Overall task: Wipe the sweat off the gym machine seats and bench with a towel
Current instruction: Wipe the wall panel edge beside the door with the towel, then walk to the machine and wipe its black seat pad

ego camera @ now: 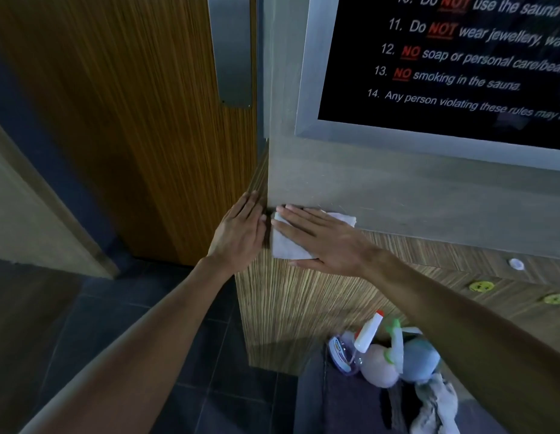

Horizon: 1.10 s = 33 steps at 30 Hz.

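Wiping surface: wood-grain panel (303, 296)
Right hand (329, 242): fingers straight, pressing white towel (288, 245) flat
Left hand (241, 230): fingers straight together, resting on corner edge

Framed sauna rules sign (454, 67), wooden door (131, 120), spray bottles (366, 343) below.

Single head view: looks forward and down, close to wall corner (266, 195); sign (444, 73) above, floor (147, 355) below.
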Available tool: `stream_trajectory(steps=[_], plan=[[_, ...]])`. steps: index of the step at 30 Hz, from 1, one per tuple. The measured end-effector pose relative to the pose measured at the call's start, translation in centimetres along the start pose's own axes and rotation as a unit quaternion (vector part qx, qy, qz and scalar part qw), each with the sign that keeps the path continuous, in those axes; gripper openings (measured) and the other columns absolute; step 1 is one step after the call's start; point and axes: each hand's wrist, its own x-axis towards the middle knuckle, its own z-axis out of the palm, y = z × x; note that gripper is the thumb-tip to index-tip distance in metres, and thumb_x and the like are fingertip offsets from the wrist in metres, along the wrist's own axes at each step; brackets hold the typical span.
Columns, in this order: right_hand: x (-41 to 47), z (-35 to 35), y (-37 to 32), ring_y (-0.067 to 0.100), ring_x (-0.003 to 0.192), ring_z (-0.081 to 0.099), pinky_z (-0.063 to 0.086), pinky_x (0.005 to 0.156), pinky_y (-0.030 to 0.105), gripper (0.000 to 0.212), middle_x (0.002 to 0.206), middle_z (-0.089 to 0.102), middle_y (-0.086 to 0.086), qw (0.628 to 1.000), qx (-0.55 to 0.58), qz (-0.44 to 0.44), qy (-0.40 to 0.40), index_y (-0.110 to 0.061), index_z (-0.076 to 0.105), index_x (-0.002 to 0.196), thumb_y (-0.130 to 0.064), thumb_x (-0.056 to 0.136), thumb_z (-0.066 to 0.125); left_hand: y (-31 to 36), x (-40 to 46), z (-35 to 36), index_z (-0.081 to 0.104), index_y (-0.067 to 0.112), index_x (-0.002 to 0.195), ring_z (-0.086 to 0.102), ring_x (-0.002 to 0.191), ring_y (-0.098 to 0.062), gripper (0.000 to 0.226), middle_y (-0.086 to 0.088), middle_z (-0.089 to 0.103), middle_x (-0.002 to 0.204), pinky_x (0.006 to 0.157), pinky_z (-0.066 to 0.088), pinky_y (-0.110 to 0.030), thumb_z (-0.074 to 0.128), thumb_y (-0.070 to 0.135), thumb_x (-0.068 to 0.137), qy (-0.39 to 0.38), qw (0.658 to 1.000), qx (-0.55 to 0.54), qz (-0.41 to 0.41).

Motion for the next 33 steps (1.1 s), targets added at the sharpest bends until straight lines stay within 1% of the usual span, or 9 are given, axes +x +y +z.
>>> stream_trajectory(steps=[6, 9, 12, 16, 21, 24, 27, 29, 33], plan=[[0.2, -0.7, -0.9, 0.032, 0.146, 0.037, 0.037, 0.117, 0.052, 0.066, 0.157, 0.038, 0.02, 0.998, 0.046, 0.034, -0.006, -0.003, 0.035, 0.152, -0.043, 0.099, 0.038, 0.5, -1.2, -1.0, 0.033, 0.009, 0.152, 0.021, 0.154, -0.023, 0.083, -0.013, 0.03, 0.161, 0.126, 0.02, -0.045, -0.014, 0.052, 0.098, -0.005, 0.997, -0.073, -0.031], [0.4, -1.4, -1.9, 0.03, 0.141, 0.046, 0.043, 0.112, 0.052, 0.063, 0.152, 0.047, 0.018, 0.995, 0.081, 0.064, 0.016, -0.002, 0.044, 0.147, -0.043, 0.099, 0.037, 1.7, -4.6, -2.1, 0.022, 0.017, 0.157, 0.013, 0.155, -0.019, 0.058, -0.005, 0.018, 0.166, 0.127, 0.019, -0.045, 0.011, 0.043, 0.106, 0.034, 0.987, -0.135, -0.078], [0.2, -1.2, -3.8, 0.029, 0.137, 0.051, 0.046, 0.11, 0.05, 0.056, 0.149, 0.051, 0.018, 0.995, 0.062, 0.042, 0.07, -0.001, 0.047, 0.145, -0.028, 0.098, 0.06, 2.6, -10.6, -1.7, 0.017, 0.023, 0.158, 0.015, 0.154, -0.017, 0.053, -0.002, 0.016, 0.166, 0.125, 0.018, -0.04, 0.024, 0.038, 0.108, 0.099, 0.964, -0.185, -0.163], [1.1, -0.2, -8.8, 0.028, 0.136, 0.052, 0.046, 0.11, 0.046, 0.06, 0.151, 0.049, 0.016, 0.993, 0.093, 0.011, 0.068, -0.004, 0.045, 0.147, -0.027, 0.096, 0.068, 2.3, -20.8, 2.9, 0.022, 0.026, 0.156, 0.024, 0.151, -0.02, 0.053, -0.002, 0.023, 0.164, 0.123, 0.025, -0.04, 0.027, 0.041, 0.106, 0.043, 0.931, -0.22, -0.287], [3.7, 2.8, -20.4, 0.027, 0.142, 0.043, 0.036, 0.114, 0.038, 0.058, 0.159, 0.038, 0.011, 0.953, 0.216, -0.028, -0.209, -0.012, 0.034, 0.154, -0.034, 0.104, 0.051, 3.1, -34.2, 6.9, 0.031, 0.025, 0.154, 0.041, 0.141, -0.027, 0.053, -0.004, 0.04, 0.154, 0.114, 0.037, -0.043, 0.029, 0.046, 0.104, -0.044, 0.865, -0.243, -0.437], [3.6, 5.8, -28.2, 0.026, 0.115, 0.064, 0.053, 0.095, 0.04, 0.051, 0.136, 0.062, 0.003, 0.886, 0.284, -0.01, -0.366, -0.03, 0.042, 0.143, -0.055, 0.1, 0.045, 3.8, -42.6, 8.8, 0.04, 0.026, 0.147, 0.046, 0.135, -0.033, 0.051, -0.007, 0.046, 0.147, 0.112, 0.04, -0.047, 0.031, 0.05, 0.103, -0.119, 0.791, -0.288, -0.527], [2.2, 7.9, -36.9, 0.023, 0.089, 0.068, 0.048, 0.07, 0.029, 0.033, 0.094, 0.068, -0.003, 0.84, 0.319, -0.019, -0.438, -0.032, 0.052, 0.123, -0.055, 0.099, 0.046, 4.7, -52.2, 10.6, 0.054, 0.026, 0.119, 0.056, 0.122, -0.034, 0.074, -0.009, 0.059, 0.127, 0.103, 0.046, -0.047, 0.008, 0.071, 0.083, -0.161, 0.738, -0.317, -0.573], [0.9, 8.7, -43.2, 0.029, 0.103, 0.066, 0.045, 0.078, 0.033, 0.031, 0.102, 0.068, -0.001, 0.823, 0.331, -0.054, -0.459, -0.027, 0.056, 0.115, -0.053, 0.1, 0.047, 6.8, -58.1, 10.2, 0.055, 0.016, 0.121, 0.055, 0.123, -0.035, 0.089, -0.012, 0.059, 0.126, 0.103, 0.043, -0.044, -0.004, 0.067, 0.078, -0.177, 0.714, -0.333, -0.59], [-1.8, 7.7, -55.8, 0.025, 0.113, 0.063, 0.047, 0.092, 0.036, 0.047, 0.124, 0.067, 0.003, 0.785, 0.336, -0.123, -0.506, -0.023, 0.057, 0.125, -0.06, 0.096, 0.05, 12.2, -68.9, 8.6, 0.054, 0.001, 0.124, 0.05, 0.13, -0.037, 0.046, -0.021, 0.058, 0.133, 0.106, 0.037, -0.04, 0.028, 0.035, 0.108, -0.094, 0.61, -0.36, -0.7]])
